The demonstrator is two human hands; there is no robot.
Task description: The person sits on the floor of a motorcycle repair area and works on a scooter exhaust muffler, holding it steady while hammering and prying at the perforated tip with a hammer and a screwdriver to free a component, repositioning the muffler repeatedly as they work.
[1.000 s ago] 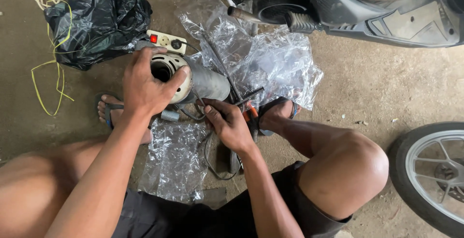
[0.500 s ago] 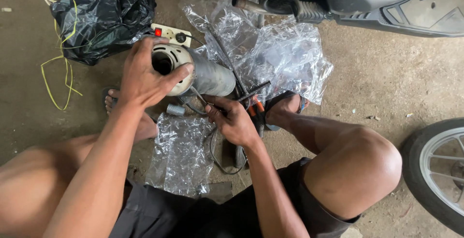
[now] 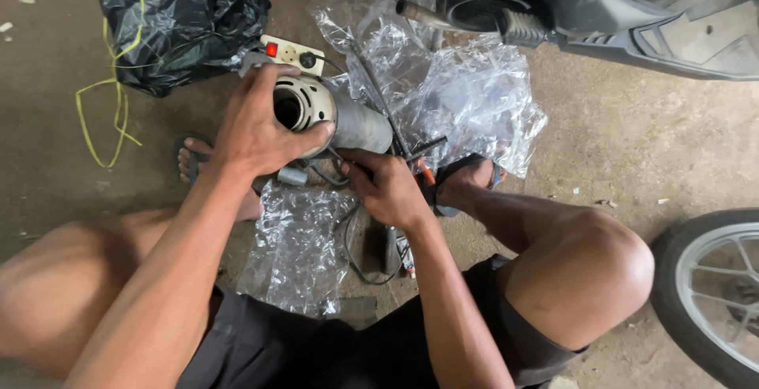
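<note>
Head view — black plastic bag (image 3: 183, 29) far left, clear wrap (image 3: 466, 92) right.

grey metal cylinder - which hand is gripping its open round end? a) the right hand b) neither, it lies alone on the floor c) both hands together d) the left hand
d: the left hand wraps over the open round end of the grey metal cylinder, while the right hand works lower down at the wires beneath it.
</note>
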